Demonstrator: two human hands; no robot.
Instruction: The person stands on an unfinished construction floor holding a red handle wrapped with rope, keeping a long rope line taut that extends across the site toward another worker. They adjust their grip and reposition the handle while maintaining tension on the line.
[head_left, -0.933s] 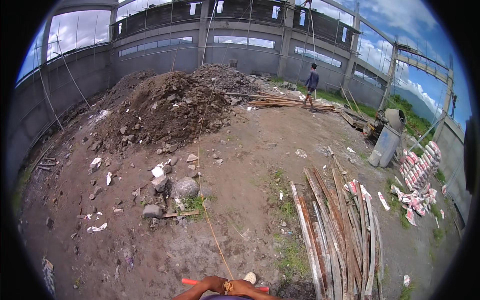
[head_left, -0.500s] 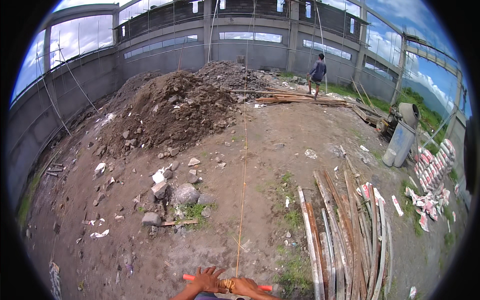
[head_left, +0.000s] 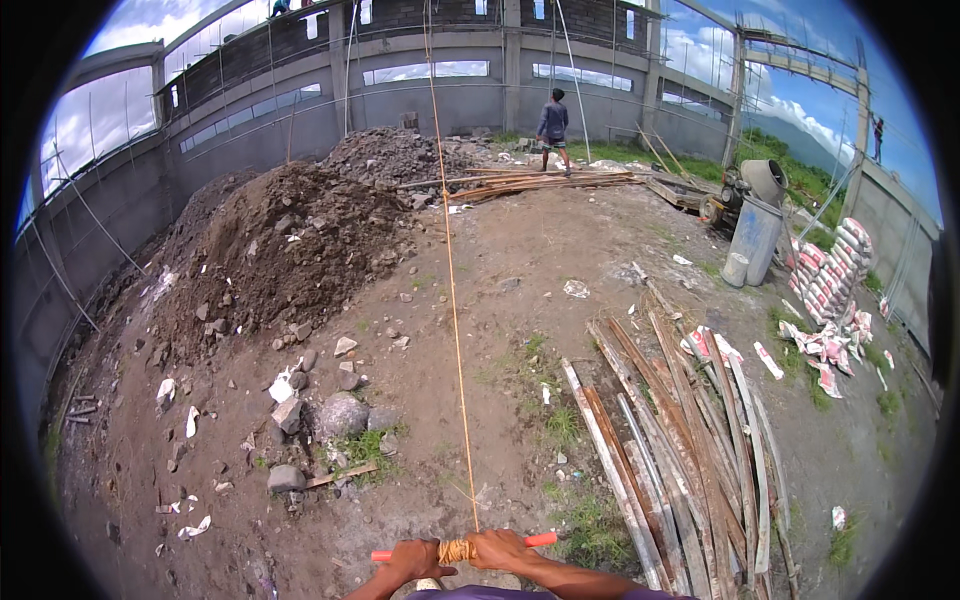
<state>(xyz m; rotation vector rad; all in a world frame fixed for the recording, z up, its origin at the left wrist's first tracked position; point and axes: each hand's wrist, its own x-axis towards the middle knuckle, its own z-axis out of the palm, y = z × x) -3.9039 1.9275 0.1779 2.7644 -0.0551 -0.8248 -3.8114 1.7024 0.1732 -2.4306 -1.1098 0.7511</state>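
Note:
Close to my body, an orange-red rod (head_left: 541, 540) lies crosswise between my two hands. Yellow-orange rope (head_left: 457, 551) is wound in a thick coil around its middle. From that coil a taut line of the same rope runs away over the ground and up past the top edge; a small knot shows partway along. My left hand (head_left: 412, 561) is wrapped round the rod just left of the coil. On the coil's other side, my right hand (head_left: 499, 551) grips the rod, its knuckles up. Both rod ends stick out beyond my hands.
A big soil heap (head_left: 290, 240) rises ahead on the left, with stones (head_left: 342, 415) nearer. Long timber pieces (head_left: 680, 440) lie at my right. Farther right are a blue drum (head_left: 755, 240), a concrete mixer (head_left: 762, 182) and stacked sacks (head_left: 838, 270). A person (head_left: 553, 130) stands by far planks.
My left hand's spread fingers have closed round the rod. The view has turned right, so the heap and planks sit farther left. The far person has turned and shifted stance.

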